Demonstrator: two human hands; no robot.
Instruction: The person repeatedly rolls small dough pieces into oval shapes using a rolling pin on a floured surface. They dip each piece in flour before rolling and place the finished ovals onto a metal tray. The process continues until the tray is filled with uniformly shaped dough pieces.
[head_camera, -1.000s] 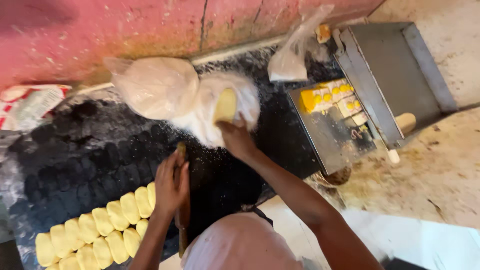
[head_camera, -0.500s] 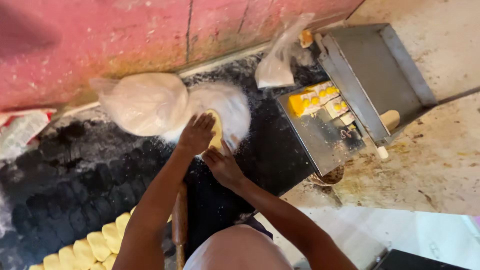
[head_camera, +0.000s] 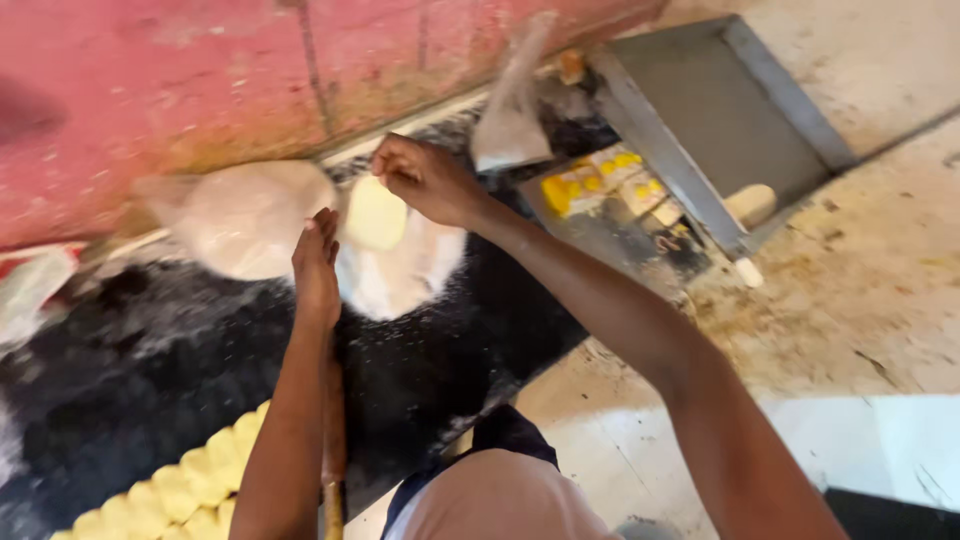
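Note:
A pale yellow flattened piece of dough (head_camera: 375, 213) hangs above a heap of white flour (head_camera: 400, 270) on the dark worktop (head_camera: 150, 370). My right hand (head_camera: 425, 180) pinches the dough's upper edge. My left hand (head_camera: 317, 265) stands flat and upright just left of the dough, its fingers apart and close to the dough's side. A wooden rolling pin (head_camera: 333, 440) lies under my left forearm.
A plastic bag of flour (head_camera: 245, 215) sits by the red wall (head_camera: 200, 80). Rows of yellow dough pieces (head_camera: 190, 485) lie at the bottom left. A grey metal tray (head_camera: 720, 120) with yellow packets (head_camera: 590, 180) and a crumpled clear bag (head_camera: 510, 120) stand at the right.
My hands went from pressing the dough in the flour to lifting it. The right hand now holds it up, and the left hand has drawn back beside it.

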